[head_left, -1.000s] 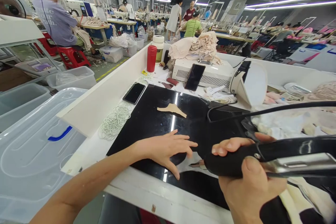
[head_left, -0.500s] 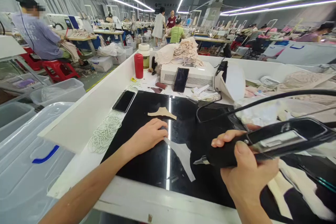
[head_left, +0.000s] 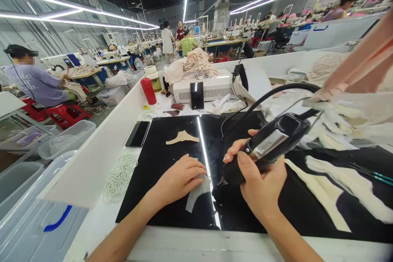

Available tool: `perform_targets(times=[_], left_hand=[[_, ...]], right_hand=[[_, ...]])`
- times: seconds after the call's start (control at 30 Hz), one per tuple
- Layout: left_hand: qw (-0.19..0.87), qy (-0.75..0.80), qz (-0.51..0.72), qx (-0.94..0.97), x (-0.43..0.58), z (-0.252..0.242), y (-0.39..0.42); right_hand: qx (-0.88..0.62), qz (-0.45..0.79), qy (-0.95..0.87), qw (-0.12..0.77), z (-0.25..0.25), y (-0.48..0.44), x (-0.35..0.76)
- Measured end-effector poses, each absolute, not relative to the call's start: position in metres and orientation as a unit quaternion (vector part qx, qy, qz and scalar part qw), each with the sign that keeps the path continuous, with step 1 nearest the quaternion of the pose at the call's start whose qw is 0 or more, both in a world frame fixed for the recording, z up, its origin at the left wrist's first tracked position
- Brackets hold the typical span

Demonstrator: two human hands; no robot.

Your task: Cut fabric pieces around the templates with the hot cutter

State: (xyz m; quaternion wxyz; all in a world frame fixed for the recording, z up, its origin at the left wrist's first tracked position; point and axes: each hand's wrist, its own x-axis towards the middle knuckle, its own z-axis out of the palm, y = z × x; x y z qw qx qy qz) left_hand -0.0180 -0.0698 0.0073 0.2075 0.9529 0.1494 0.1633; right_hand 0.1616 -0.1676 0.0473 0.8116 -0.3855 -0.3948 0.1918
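My left hand (head_left: 181,178) lies flat, fingers stretched out, over a thin greyish-white cut piece (head_left: 198,194) on the black work surface. Part of that piece is covered by my fingers. In my right hand (head_left: 260,180) is a black corded hand tool (head_left: 270,137) with a silver panel; its tip points down and left, close to the surface and right of the pale piece. Beyond my left hand rests a beige curved cut piece (head_left: 182,136). Longer cream fabric pieces (head_left: 319,194) lie to the right of my right hand.
A blurred pinkish arm-like shape (head_left: 346,65) reaches in from the upper right, near the tool's cable (head_left: 276,90). A bundle of pale cord (head_left: 120,176) and a phone (head_left: 138,134) are on the left. A white machine box (head_left: 211,90) and red bottle (head_left: 148,91) stand behind.
My left hand has moved onto the greyish-white piece, which has turned. My right hand has brought the tool left. The arm-like shape has come in at the upper right; the view has tilted.
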Motion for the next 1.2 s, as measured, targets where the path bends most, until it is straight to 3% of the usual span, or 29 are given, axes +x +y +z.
perform_targets(times=[0.27,1.2], left_hand=[[0.301,0.066,0.065,0.949,-0.029,0.018,-0.064],[0.268,0.067,0.041,0.96,-0.035,0.009,-0.062]], right_hand=[[-0.374,0.219,-0.393,0.811,0.045,-0.163,0.143],[-0.408,0.202,-0.377,0.807,0.038,-0.167,0.132]])
